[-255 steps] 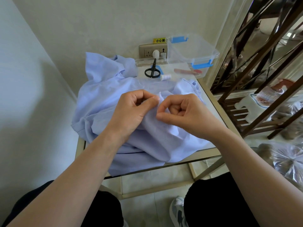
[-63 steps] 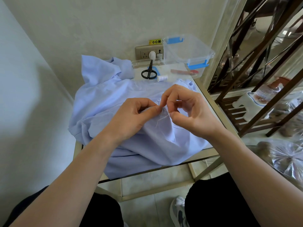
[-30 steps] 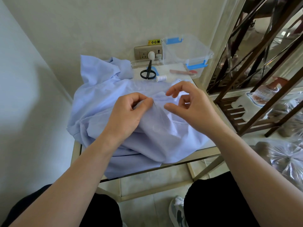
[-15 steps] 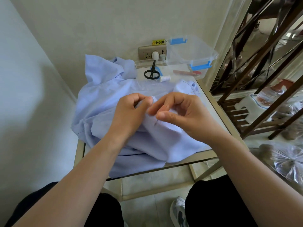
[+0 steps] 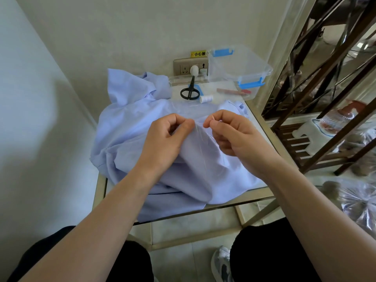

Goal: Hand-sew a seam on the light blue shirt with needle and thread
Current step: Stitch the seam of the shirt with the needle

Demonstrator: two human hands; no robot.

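Observation:
The light blue shirt (image 5: 130, 127) lies bunched over a small glass table (image 5: 262, 131). My left hand (image 5: 165, 139) pinches a raised fold of the shirt between thumb and fingers. Just right of that fold, my right hand (image 5: 230, 133) has thumb and forefinger pinched together, apparently on the needle, which is too small to make out. A faint white thread (image 5: 200, 143) runs down the fabric between the hands.
Black scissors (image 5: 190, 91), a white thread spool (image 5: 206, 98) and a reddish stick (image 5: 232, 92) lie at the table's back. A clear plastic box with blue clips (image 5: 238, 66) stands by the wall socket (image 5: 190, 66). A dark metal shelf frame (image 5: 325, 88) stands at the right.
My right hand came down to the fold half a second ago and has now drawn up and slightly to the right, fingertips pinched. My left hand keeps its hold on the fold.

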